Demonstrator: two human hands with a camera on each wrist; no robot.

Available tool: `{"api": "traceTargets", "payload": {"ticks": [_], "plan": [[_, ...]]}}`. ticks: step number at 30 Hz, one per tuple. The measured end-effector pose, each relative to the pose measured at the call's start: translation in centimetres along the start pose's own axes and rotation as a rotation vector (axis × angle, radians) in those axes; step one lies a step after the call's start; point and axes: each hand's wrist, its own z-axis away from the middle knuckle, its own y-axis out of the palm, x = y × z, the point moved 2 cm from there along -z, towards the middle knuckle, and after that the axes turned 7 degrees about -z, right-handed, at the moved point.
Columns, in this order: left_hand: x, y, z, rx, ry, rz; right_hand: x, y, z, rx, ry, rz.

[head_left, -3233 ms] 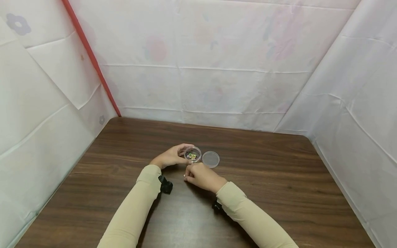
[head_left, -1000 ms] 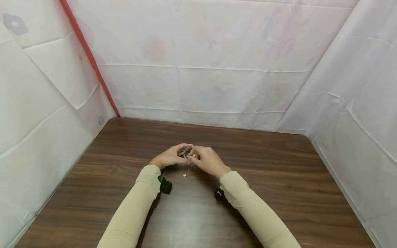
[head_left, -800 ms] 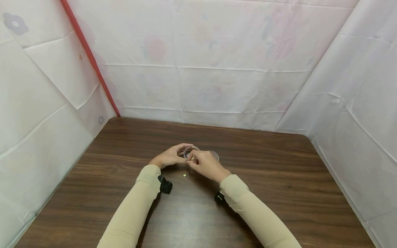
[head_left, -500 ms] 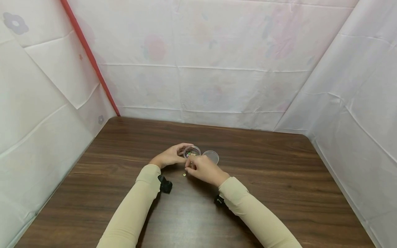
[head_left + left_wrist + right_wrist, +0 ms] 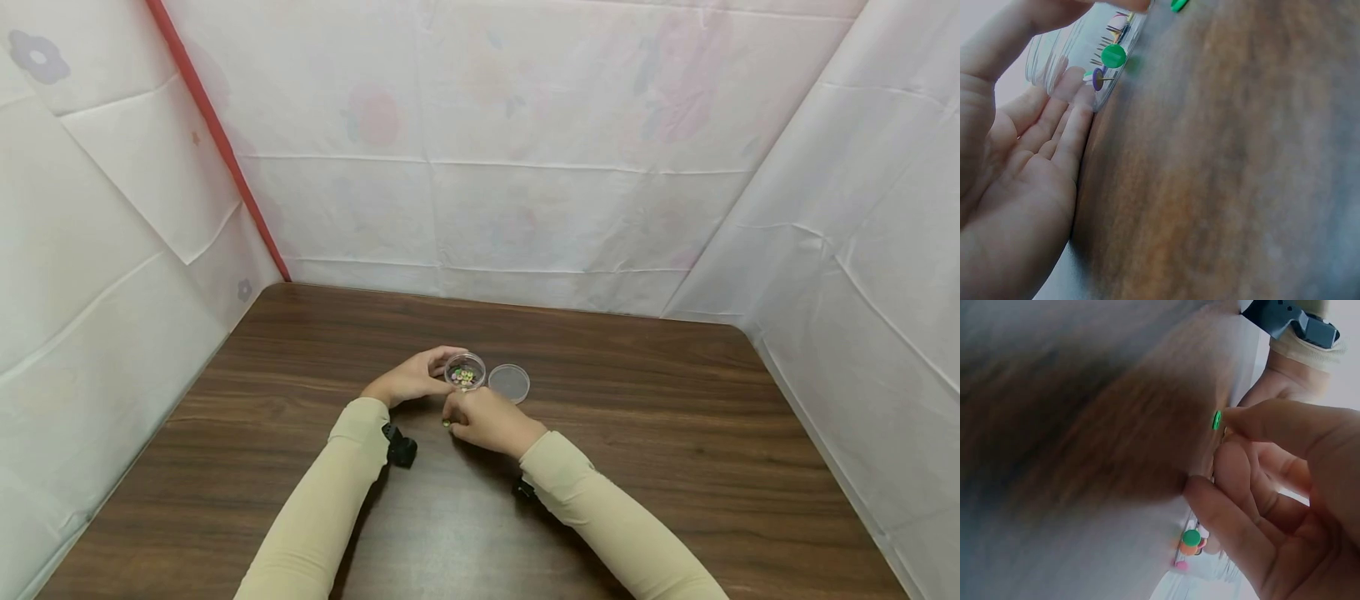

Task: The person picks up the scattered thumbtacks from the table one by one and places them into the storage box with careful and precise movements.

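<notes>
My left hand [image 5: 412,377] grips a clear round plastic dish [image 5: 1079,47] by its side, thumb and fingers on either side of the wall. Inside lie several thumbtacks [image 5: 463,378] with green, purple, pink and orange heads; some pins show in the left wrist view. In front of the dish, my right hand [image 5: 491,421] is low over the tabletop. Its thumb and index finger pinch a green thumbtack [image 5: 1217,420] close to the wood, with a gold-coloured bit between the fingertips. The other right fingers are curled, and one fingertip meets the table.
A clear round lid [image 5: 509,384] lies flat on the table, just right of the dish. The brown wood-grain table [image 5: 637,400] is bounded by white printed cloth [image 5: 525,208] at the back and both sides. Each wrist wears a black camera [image 5: 401,451].
My right hand reached into the dish, then drew back toward me to the spot where a small yellowish tack lay, uncovering dish and lid. My left hand keeps its grip on the dish.
</notes>
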Motion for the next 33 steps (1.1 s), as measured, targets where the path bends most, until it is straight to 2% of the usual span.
{"api": "traceTargets", "payload": {"ticks": [5, 17, 24, 25, 33], "plan": [[0.12, 0.02, -0.02, -0.002, 0.006, -0.012, 0.46, 0.12, -0.03, -0.026, 0.031, 0.041], [0.08, 0.02, 0.02, -0.016, -0.007, -0.023, 0.39, 0.35, 0.14, -0.069, 0.075, 0.054], [-0.26, 0.03, 0.04, -0.002, -0.027, -0.032, 0.21, 0.48, 0.22, -0.041, 0.1, 0.051], [0.08, 0.05, -0.08, -0.008, -0.026, -0.037, 0.24, 0.47, 0.23, -0.036, 0.105, 0.05], [-0.19, 0.16, 0.11, -0.034, -0.018, -0.028, 0.33, 0.24, 0.3, -0.012, 0.113, 0.022]]}}
